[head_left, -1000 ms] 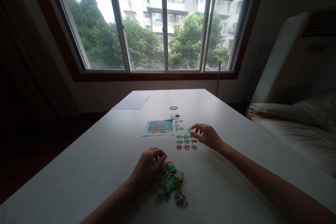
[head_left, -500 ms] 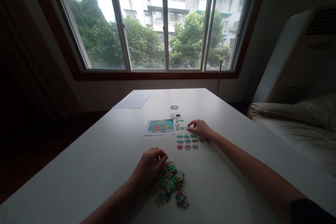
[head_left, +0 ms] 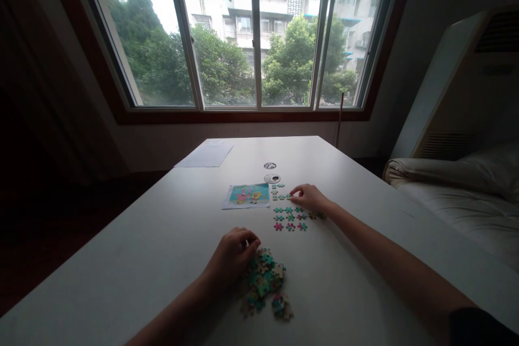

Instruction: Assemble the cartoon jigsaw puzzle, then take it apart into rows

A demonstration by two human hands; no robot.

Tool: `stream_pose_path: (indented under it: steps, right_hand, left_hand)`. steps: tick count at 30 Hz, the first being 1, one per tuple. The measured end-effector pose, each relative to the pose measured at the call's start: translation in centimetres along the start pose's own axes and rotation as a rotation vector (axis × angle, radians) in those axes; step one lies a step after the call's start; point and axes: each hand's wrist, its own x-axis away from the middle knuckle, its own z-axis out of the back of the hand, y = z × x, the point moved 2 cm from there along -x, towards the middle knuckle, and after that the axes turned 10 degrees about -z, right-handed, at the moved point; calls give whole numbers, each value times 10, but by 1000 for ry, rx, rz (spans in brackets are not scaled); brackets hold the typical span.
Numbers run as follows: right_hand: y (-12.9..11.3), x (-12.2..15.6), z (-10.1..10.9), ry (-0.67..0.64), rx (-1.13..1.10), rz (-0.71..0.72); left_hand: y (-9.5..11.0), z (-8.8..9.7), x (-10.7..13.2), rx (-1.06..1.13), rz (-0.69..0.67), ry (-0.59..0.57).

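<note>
Window-lit white surface (head_left: 162,238): left hand (head_left: 232,257) curls over the near heap of jigsaw pieces (head_left: 265,281), grip hidden, as right hand (head_left: 310,198) pinches one piece (head_left: 287,196) by sorted rows (head_left: 288,218) laid beside the reference picture (head_left: 246,195) for matching.

A room in a home: a white table (head_left: 170,238) stands before a wide sliding window (head_left: 251,38) facing apartment blocks, with a bed's pale bedding (head_left: 458,189) to the table's right.
</note>
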Motion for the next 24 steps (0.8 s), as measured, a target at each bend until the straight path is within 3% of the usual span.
stream_pose_path:
  steps: [6,11,17,21,24]
  right_hand:
    - [-3,3,2,11,4,7]
    - [-19,19,15,46,-23,59]
    - [-53,82,18,-2,-136,345]
    - [-62,129,8,-112,-142,430]
    - [-62,146,-2,-181,-156,455]
  left_hand:
    - [-2,0,0,-1,-3,7]
    - [-3,0,1,-2,-16,3]
    - [1,2,0,-20,-22,-6]
    - [1,-1,0,-22,-39,-6]
    - [3,-5,1,-28,-70,4]
